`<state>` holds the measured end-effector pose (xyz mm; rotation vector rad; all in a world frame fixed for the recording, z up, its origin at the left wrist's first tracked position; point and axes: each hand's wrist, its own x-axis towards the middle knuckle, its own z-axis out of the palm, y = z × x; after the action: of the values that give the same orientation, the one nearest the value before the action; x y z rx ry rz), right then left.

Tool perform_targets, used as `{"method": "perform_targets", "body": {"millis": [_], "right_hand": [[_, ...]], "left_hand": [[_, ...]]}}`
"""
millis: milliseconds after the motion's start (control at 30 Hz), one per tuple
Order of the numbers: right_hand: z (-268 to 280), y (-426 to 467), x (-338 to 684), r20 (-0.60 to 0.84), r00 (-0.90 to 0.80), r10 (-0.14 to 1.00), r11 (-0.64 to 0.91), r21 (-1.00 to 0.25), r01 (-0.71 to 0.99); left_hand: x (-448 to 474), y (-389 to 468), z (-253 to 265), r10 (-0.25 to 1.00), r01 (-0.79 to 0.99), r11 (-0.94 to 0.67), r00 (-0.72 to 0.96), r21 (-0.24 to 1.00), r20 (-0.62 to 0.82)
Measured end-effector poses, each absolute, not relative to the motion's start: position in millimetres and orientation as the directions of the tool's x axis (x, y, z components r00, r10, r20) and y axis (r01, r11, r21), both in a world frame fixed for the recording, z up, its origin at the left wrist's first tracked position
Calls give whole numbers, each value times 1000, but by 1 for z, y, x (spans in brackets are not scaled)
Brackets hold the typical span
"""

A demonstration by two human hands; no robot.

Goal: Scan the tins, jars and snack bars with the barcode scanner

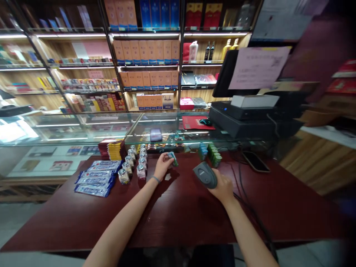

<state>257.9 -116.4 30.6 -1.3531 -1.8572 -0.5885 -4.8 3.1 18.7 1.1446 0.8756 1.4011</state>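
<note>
My right hand (224, 187) is wrapped round the handle of a grey barcode scanner (205, 175), whose head points away to the left above the table. In my left hand (163, 165) is a small blue-green pack (174, 158), pinched between thumb and fingers; its kind is too small to make out. Left of that hand stand two rows of small jars with silvery lids (141, 167). Behind the scanner are a row of small blue packs (203, 151) and a row of green packs (214, 155).
Blue-and-white long packets (97, 178) lie at the left, with red and yellow packs (112, 149) behind. A phone (256, 161) and a black cable (244, 189) are on the right. A glass counter (155, 128), a cash register (236, 118) and stocked shelves stand beyond.
</note>
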Motion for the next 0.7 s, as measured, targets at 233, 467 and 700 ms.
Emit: {"method": "perform_targets", "body": {"millis": [233, 467, 700], "right_hand": [[32, -119, 280, 803, 141, 579, 132, -264, 956], [31, -120, 291, 822, 246, 513, 89, -336, 938], [26, -119, 298, 817, 266, 511, 102, -366, 925]], "left_hand": [[74, 10, 29, 953, -47, -301, 18, 952, 302], [145, 5, 17, 911, 132, -408, -2, 903, 412], [173, 11, 4, 915, 56, -402, -11, 914, 403]]}}
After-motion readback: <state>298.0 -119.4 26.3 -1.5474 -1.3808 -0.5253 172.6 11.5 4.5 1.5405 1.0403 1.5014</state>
